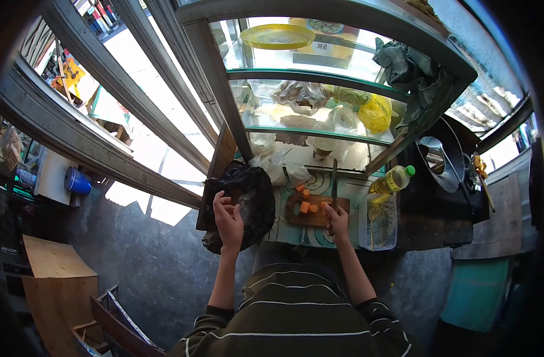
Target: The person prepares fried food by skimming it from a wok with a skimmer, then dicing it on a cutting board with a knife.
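Observation:
My right hand point(338, 221) is closed round the handle of a knife point(334, 181), whose long blade points away from me over the wooden cutting board point(306, 219). Orange carrot chunks point(305, 207) lie on the board, one of them right by my right fingers. To the left, my left hand point(228, 223) hovers over a black plastic bag point(259, 205) that lines an open container. Its fingers are loosely curled and apart, with nothing in them.
Beyond the board rises a glass display case point(319, 75) with bags and a yellow plate point(277, 37). A bottle with a green cap point(391, 179) and a clear plastic tub point(379, 222) stand right of the board. Farther right is a dark wok point(441, 166) with a ladle point(432, 143).

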Tool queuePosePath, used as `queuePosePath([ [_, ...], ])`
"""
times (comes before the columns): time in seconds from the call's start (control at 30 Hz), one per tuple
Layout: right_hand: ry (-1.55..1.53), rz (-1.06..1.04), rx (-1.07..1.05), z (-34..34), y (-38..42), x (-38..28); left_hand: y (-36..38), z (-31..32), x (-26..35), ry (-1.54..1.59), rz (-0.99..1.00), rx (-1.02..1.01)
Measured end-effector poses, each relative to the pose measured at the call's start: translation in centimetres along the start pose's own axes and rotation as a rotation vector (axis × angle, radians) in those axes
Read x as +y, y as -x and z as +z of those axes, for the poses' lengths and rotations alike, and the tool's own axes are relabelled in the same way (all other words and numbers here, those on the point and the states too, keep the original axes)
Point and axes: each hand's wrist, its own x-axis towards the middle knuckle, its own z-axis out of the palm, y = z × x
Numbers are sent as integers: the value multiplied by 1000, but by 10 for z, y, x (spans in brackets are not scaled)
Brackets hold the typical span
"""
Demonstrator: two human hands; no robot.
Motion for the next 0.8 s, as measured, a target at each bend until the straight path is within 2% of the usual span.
queuePosePath([
  [0.03, 3, -3, -6, 16, 11, -11, 3, 4, 19, 222, -121, 22],
  [0.1, -190, 125, -187, 49, 28, -26, 11, 13, 27, 372, -176, -140],
  [0.17, -168, 151, -263, 82, 43, -41, 19, 18, 22, 512, -278, -471],
  [0.2, -148, 175, -323, 96, 48, -45, 21, 18, 22, 507, -279, -457],
  [0.27, -96, 148, -388, 118, 53, -48, 20, 13, 26, 939, -667, -686],
  [0.3, -21, 101, -416, 127, 54, -49, 19, 10, 19, 942, -667, -679],
  [0.33, 55, 54, -443, 134, 55, -50, 18, 7, 11, 1033, -756, -668],
  [0.37, 26, 65, -453, 138, 58, -53, 16, 3, 4, 1124, -843, -654],
  [0.53, -69, -3, -398, 147, 60, -48, -2, -25, -12, 1192, -973, -623],
  [0.6, 86, -304, -316, 153, 62, -41, -5, -32, -19, 1191, -1004, -595],
  [0.67, 5, -290, -384, 154, 61, -36, -4, -35, -26, 1318, -867, -491],
  [0.73, 146, -43, -461, 156, 62, -36, -4, -40, -23, 1274, -860, -438],
  [0.8, 160, -53, -451, 174, 64, -36, -7, -39, -22, 1236, -853, -387],
])
